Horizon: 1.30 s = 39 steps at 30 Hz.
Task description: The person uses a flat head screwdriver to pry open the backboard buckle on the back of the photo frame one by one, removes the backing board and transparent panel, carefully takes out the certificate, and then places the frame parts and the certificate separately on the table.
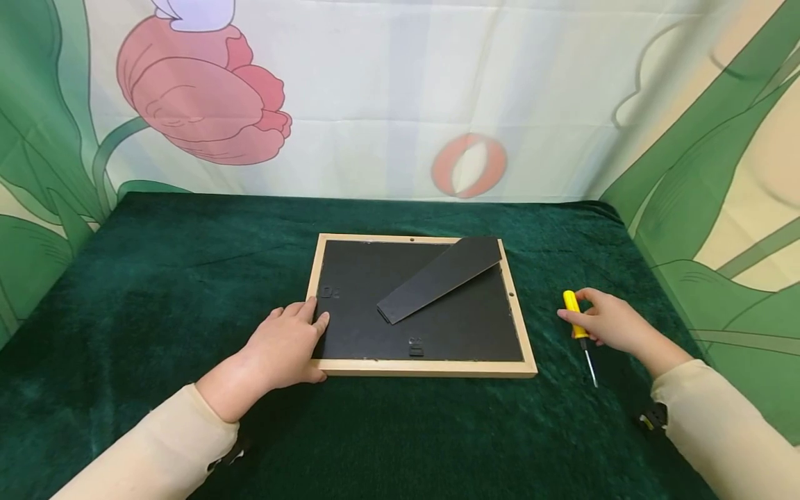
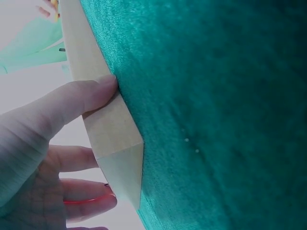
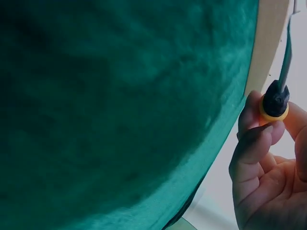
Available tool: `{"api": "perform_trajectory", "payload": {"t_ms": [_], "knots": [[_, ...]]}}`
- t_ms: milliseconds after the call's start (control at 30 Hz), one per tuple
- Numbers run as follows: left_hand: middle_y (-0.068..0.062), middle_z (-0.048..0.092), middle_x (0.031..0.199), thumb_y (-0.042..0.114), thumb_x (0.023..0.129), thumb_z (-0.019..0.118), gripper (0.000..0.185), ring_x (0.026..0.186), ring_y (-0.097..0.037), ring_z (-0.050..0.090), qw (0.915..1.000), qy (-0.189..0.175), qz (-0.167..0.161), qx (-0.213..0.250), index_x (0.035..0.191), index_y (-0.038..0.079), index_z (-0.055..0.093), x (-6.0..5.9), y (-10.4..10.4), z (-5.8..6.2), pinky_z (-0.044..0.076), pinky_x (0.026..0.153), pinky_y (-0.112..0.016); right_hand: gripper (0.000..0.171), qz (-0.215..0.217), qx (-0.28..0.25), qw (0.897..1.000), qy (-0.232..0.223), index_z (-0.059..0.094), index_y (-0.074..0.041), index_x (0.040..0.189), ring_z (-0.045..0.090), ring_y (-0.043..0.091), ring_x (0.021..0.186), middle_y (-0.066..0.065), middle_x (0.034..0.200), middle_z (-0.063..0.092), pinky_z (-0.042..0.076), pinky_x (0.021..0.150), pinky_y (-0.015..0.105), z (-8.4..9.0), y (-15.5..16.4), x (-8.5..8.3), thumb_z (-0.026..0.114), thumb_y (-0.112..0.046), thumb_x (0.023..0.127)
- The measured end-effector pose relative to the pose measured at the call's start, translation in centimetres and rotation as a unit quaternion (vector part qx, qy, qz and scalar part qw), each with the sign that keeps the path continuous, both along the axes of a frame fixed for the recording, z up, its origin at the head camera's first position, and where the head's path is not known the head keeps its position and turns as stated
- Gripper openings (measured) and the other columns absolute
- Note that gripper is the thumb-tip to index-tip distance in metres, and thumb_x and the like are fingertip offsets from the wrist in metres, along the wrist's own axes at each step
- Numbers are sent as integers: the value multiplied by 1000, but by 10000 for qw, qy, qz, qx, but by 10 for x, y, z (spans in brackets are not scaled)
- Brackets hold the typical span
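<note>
A picture frame with a pale wooden border lies face down on the green velvet cloth, its black backing up and a black stand flap angled across it. My left hand holds the frame's near left corner. In the left wrist view the thumb presses the frame's outer edge, with the fingers on the other side. To the right of the frame, my right hand pinches a yellow-handled screwdriver lying on the cloth, shaft toward me. The right wrist view shows fingertips round the screwdriver's collar.
A printed backdrop with a pink tulip and green leaves closes in the back and both sides. Green cloth covers the table left of, right of and in front of the frame. A black wrist-camera strap shows at my right sleeve.
</note>
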State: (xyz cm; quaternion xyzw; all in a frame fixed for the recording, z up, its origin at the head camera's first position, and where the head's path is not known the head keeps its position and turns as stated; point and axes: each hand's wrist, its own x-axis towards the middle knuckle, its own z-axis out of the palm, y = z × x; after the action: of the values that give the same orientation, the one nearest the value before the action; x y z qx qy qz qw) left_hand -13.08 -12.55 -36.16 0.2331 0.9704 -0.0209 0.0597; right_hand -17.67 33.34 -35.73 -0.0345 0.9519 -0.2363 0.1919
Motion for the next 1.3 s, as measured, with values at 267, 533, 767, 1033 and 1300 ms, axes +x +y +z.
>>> {"api": "perform_trajectory", "payload": {"t_ms": [267,533,767,1033,1300], "knots": [[-24,32,128,52,54,71,89,112,-36,33,10000,16,10,-19,123,2,44,0,-2,1,29,89,-49,53,139,191,9997,44,34,4,120,48,14,50,5,68,52,43,45,28,-3,-15,17,48,-34,85],[-24,33,128,52,54,72,88,112,-36,34,10000,60,-10,34,122,2,45,0,-3,0,30,88,-49,46,171,426,9989,-91,38,6,117,47,14,46,5,62,48,44,42,25,-3,-32,32,49,-24,84],[-24,34,127,51,54,72,87,111,-36,34,10000,83,-30,5,121,2,46,0,-1,-2,31,88,-49,48,201,388,9986,-283,37,9,119,49,13,44,5,59,48,45,43,25,-7,-35,39,49,-22,84],[-23,35,127,51,54,72,86,112,-35,34,9999,114,-23,-39,121,3,47,0,-1,-3,31,88,-48,51,264,362,9984,-342,37,8,121,49,13,45,5,61,48,44,43,26,-12,-39,44,51,-23,83],[-23,33,128,50,54,72,87,112,-36,34,10000,54,-34,57,122,3,45,0,-1,-2,30,88,-49,55,400,533,9976,-176,33,10,123,48,12,43,4,59,46,43,42,24,-15,-43,48,52,-22,82]]}}
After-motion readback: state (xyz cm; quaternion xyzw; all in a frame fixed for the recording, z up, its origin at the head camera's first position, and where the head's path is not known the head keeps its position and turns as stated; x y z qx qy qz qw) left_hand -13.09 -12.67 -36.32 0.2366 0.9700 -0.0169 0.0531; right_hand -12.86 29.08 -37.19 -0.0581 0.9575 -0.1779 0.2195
